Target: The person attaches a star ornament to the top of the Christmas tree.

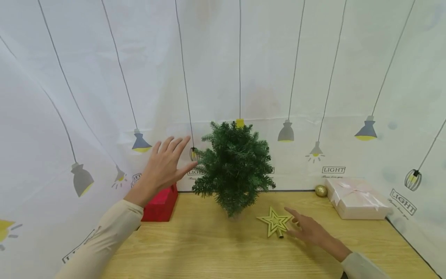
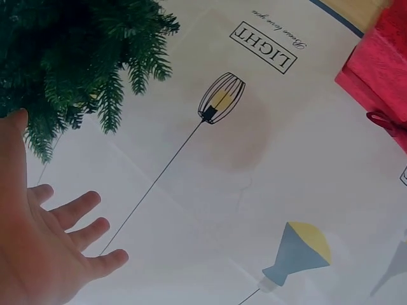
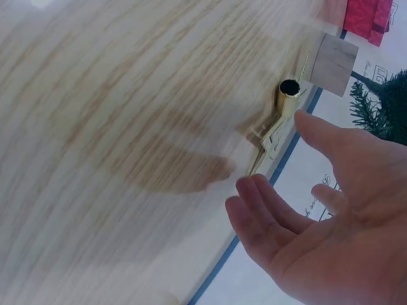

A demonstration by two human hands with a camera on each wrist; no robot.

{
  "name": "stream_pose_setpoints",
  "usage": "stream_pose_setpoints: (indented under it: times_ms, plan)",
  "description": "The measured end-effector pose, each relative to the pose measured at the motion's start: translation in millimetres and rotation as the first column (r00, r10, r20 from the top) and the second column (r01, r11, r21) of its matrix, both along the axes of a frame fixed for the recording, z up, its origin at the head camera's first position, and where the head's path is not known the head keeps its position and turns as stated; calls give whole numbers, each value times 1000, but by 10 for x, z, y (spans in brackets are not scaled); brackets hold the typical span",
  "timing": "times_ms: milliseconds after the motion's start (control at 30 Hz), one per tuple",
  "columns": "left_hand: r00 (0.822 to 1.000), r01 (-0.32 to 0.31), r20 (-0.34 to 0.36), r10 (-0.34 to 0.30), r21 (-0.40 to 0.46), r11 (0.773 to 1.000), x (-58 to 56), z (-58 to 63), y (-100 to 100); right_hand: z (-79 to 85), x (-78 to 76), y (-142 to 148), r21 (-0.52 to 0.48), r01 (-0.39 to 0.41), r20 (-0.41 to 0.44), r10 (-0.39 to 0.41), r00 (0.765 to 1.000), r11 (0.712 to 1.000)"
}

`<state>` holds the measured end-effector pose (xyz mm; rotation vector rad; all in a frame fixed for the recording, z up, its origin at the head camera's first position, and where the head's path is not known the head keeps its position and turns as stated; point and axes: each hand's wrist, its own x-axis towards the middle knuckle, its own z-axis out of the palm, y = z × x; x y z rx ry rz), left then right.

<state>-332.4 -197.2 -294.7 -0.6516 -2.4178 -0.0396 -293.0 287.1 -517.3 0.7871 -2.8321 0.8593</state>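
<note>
A small green artificial Christmas tree (image 1: pixel 235 166) stands at the middle of the table; its square grey base (image 3: pixel 334 65) shows in the right wrist view. To its left my left hand (image 1: pixel 166 162) is raised with fingers spread, the thumb close to the branches. A gold star tree topper (image 1: pixel 274 221) lies on the table to the right of the tree, its hollow tube (image 3: pixel 289 89) pointing toward me. My right hand (image 1: pixel 308 230) reaches in from the right, fingers loosely bent and thumb apart, fingertips right at the star's edge. Neither hand grips anything.
A red gift box (image 1: pixel 162 203) sits at the back left, partly hidden by my left forearm. At the back right are a pale pink box with a ribbon bow (image 1: pixel 357 195) and a gold ball ornament (image 1: pixel 321 190). Behind the wooden table (image 1: pixel 209 252) hangs a lamp-printed white curtain (image 1: pixel 216 58).
</note>
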Motion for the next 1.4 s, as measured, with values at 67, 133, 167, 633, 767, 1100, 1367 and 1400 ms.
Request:
stream_pose_setpoints:
  times_ms: [67,133,167,633,767,1100,1367,1400]
  plan:
    - [1000,8,8,-8,-1,1000,1,31,23,-3,-3,1,-21,-19,11,20,1000,1000]
    - [1000,22,13,-22,0,1000,-2,65,46,-8,-8,1,-40,-32,19,33,999,999]
    - [1000,28,14,-28,-3,1000,-3,82,58,-11,-9,0,-50,-33,27,35,999,998]
    - [995,91,43,-94,61,994,-33,242,281,-74,-36,-38,-101,-57,13,59,998,993]
    - [992,110,55,-114,78,991,-27,284,342,-109,-50,-43,-95,-30,2,30,1000,995]
    - [976,158,123,-178,156,975,-104,375,427,-116,-44,-68,-128,77,92,-66,994,989]
    - [966,169,162,-204,208,964,-159,460,522,-140,-70,-36,-176,80,182,-48,982,981]
    - [964,167,171,-205,211,963,-166,469,535,-142,-72,-36,-183,78,194,-42,980,980]
